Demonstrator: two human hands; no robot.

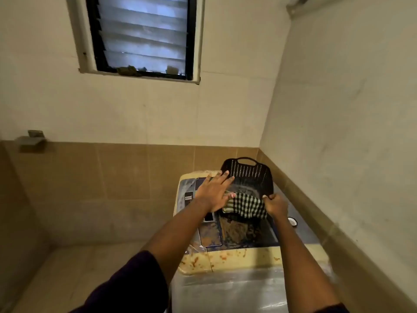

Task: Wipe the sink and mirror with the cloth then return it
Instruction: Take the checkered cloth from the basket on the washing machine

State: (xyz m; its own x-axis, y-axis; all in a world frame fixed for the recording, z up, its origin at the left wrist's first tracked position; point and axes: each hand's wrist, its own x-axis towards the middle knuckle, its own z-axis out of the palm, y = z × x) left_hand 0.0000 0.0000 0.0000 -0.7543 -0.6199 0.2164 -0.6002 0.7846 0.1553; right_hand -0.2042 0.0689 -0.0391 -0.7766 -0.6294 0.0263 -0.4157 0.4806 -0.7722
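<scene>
A black-and-white checked cloth point(247, 205) hangs over the near rim of a black perforated plastic basket point(248, 171) that stands on top of a washing machine point(228, 258). My right hand point(275, 205) is closed on the cloth's right edge at the basket rim. My left hand point(214, 192) is flat with fingers spread, hovering just left of the cloth and over the basket's left rim; its thumb is near the cloth's left edge. No sink or mirror is in view.
The washing machine stands in the right corner, with tiled walls behind and to the right. A small round white object point(293, 221) lies on the machine's lid right of my right wrist. A louvred window point(144, 35) is high on the back wall. A metal holder point(30, 141) juts out at left.
</scene>
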